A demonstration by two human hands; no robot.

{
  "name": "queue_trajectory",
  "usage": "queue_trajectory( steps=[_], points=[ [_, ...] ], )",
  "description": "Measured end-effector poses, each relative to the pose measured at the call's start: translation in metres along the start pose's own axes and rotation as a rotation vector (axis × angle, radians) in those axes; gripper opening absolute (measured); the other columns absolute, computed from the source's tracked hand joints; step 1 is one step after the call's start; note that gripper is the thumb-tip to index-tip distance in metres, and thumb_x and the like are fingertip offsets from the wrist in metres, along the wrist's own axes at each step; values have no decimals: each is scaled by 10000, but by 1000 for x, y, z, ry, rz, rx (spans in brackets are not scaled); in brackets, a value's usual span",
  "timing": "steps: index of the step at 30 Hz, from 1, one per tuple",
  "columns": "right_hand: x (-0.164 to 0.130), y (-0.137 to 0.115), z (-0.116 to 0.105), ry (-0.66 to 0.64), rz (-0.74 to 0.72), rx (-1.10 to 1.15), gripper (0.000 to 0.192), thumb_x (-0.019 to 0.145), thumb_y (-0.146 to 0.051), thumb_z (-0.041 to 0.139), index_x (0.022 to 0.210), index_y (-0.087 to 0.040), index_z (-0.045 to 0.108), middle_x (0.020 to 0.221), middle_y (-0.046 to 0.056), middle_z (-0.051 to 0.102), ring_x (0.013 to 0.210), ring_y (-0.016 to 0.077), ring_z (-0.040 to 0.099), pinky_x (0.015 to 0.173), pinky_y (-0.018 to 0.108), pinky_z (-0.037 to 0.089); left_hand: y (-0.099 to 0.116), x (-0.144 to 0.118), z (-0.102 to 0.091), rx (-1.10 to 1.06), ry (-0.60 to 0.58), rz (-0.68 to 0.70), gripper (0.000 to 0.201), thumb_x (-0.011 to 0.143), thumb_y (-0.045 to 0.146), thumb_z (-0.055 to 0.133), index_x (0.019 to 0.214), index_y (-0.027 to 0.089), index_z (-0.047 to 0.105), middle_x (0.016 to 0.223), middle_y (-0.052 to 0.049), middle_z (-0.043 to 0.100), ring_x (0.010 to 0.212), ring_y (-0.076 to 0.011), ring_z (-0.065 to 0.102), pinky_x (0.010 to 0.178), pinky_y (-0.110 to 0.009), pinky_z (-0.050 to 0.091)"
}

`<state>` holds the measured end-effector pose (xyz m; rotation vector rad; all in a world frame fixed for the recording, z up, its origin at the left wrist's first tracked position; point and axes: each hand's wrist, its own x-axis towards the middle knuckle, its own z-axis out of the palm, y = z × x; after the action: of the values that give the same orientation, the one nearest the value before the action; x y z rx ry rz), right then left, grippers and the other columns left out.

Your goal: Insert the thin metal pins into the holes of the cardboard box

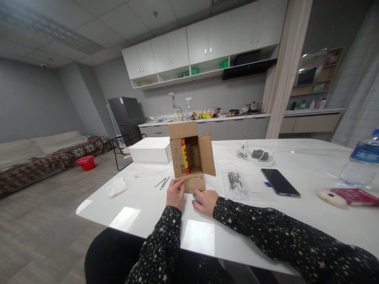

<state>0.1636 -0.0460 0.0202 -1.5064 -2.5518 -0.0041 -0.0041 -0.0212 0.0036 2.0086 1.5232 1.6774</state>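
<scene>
The cardboard box (191,157) lies on its side on the counter (296,213) directly ahead of both hands, its open mouth facing them. The left hand (175,193) pinches the box's lower front flap (194,184) with curled fingers. The right hand (205,201) rests flat and loosely spread just below that flap's edge, equally near; whether it covers something I cannot tell.

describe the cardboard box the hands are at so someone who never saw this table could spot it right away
On the big white table, look at the near edge where the left hand and right hand rest. Just behind them stands the cardboard box, its flaps open toward the person. Unlike the flat white box to its left, it is brown, with a red and yellow strip.
</scene>
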Motion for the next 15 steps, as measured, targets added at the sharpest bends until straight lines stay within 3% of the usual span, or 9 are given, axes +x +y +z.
queue_trajectory(
  steps=[9,15],
  points=[
    [0,1,0,4,-1,-7,345,870,-441,384,1092,-231,543,850,74,696,752,228,648,621,290,367,-1,-2,-2,13,21,-92,125,814,287,521,861,194,589,816,-9,638,618,-115,544,662,-273,475],
    [0,1,0,-2,-3,0,354,873,-444,381,1098,-225,544,860,78,694,757,226,644,636,292,369,-1,-1,-2,25,42,-67,109,806,264,505,836,200,588,813,-8,637,617,-115,550,655,-270,477]
  ],
)
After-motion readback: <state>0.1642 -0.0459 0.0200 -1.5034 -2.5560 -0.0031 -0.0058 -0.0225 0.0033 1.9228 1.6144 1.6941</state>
